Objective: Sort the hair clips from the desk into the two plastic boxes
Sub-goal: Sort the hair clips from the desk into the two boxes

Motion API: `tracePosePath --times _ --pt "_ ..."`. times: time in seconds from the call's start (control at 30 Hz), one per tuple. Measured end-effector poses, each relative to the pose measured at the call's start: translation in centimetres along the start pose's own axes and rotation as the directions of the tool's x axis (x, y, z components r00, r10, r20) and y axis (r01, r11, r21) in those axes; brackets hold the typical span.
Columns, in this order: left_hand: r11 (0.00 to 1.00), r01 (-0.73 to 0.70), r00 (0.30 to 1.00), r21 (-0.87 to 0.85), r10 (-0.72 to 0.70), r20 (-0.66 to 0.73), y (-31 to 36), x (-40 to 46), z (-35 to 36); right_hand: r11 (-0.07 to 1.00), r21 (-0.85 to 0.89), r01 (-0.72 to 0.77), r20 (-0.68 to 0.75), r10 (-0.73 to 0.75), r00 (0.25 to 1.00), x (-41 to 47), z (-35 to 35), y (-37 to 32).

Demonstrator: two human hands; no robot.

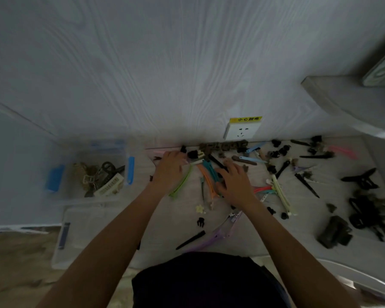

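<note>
Many hair clips lie scattered on the white desk (pixel 178 221). A pile of long coloured clips sits in the middle: green (pixel 182 183), orange (pixel 206 181) and teal (pixel 211 173). My left hand (pixel 168 171) lies over the green clip, fingertips by a cream clip (pixel 196 162) and a black one (pixel 192 154). My right hand (pixel 236 184) rests spread on the pile's right side, fingers straight. The clear box with blue latches (pixel 129 172) at the left holds several clips. A second clear box (pixel 76 221) stands nearer me on the left, and its inside shows no clips.
Black and brown claw clips (pixel 365 210) crowd the desk's right side, with a dark chunky clip (pixel 333 231) near its front. A wall socket with a yellow label (pixel 241 131) sits behind the pile. A grey shelf (pixel 342 101) juts out at the upper right.
</note>
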State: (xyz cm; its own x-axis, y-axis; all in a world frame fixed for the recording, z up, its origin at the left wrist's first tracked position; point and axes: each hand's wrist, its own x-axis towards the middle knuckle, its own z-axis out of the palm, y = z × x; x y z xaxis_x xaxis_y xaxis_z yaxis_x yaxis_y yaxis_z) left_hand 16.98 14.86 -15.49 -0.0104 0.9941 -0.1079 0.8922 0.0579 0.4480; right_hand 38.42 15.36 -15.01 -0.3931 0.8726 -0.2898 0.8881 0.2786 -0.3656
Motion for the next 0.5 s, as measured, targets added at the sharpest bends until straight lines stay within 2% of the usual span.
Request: tracePosePath --times 0.1,0.27,0.43,0.5 --pt "0.999 -0.027 0.999 0.03 0.028 -0.023 0.2 0.4 0.3 0.998 0.051 0.027 -0.082 -0.022 0.996 -0.1 -0.4 0.9" --pt "0.998 -0.061 0.987 0.025 0.064 -0.15 1.4 1.3 0.1 0.995 0.103 0.006 -0.262 0.021 0.965 -1.4 -1.1 3.7" --pt "0.997 -0.006 0.999 0.081 0.009 -0.046 2.4 2.3 0.9 0.994 0.072 -0.084 -0.167 0.095 0.981 -2.0 -0.8 5.9" --pt "0.998 -0.012 0.998 0.068 0.016 -0.063 2.6 1.9 1.4 0.99 0.1 -0.095 -0.172 0.111 0.979 -2.9 -0.4 6.5"
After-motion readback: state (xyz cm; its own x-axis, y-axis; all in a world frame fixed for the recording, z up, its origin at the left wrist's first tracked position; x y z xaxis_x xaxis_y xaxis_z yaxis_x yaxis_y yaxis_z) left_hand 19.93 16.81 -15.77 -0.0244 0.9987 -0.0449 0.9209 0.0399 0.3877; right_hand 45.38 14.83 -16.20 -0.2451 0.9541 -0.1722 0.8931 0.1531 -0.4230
